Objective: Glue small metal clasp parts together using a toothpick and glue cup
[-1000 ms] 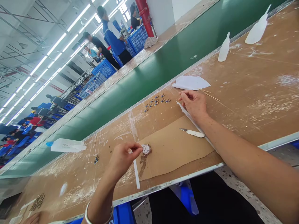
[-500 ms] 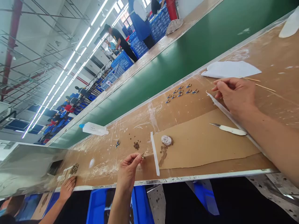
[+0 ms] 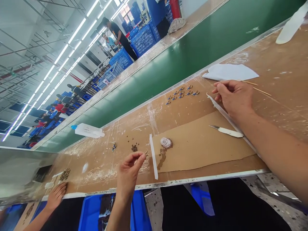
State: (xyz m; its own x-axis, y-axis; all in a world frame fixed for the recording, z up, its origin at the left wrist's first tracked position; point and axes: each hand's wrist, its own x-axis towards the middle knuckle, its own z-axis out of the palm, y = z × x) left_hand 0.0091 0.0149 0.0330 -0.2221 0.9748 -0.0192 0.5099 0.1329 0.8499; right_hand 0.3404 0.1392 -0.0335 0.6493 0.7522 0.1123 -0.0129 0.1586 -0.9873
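Pinched tiny dark part (image 3: 146, 153) between thumb and fingers of left hand (image 3: 127, 169), over table (image 3: 284, 109) near front edge, just left of cardboard sheet (image 3: 192, 150). Held right hand (image 3: 237, 97) near sheet's far right corner, with fingers curled; couldn't tell whether gripping anything. Saw round white-topped object (image 3: 166, 142) near sheet's left edge, knife (image 3: 228, 131) near right edge.

Brown bench (image 3: 284, 77), green belt (image 3: 197, 61), much blue
Blue-and-gold pieces (image 3: 181, 96) lie far of plain tan cardboard (image 3: 192, 144), dark brown bits (image 3: 134, 148) left. White knife handle (image 3: 231, 132), grey blade (image 3: 213, 127); white paper (image 3: 231, 72) right; white bottle (image 3: 89, 131), blue cap (image 3: 73, 127), left. Near: dark-speckled pale floor (image 3: 154, 205), blue bin (image 3: 141, 211). Far: blue crates (image 3: 144, 40), red pillar (image 3: 175, 9).
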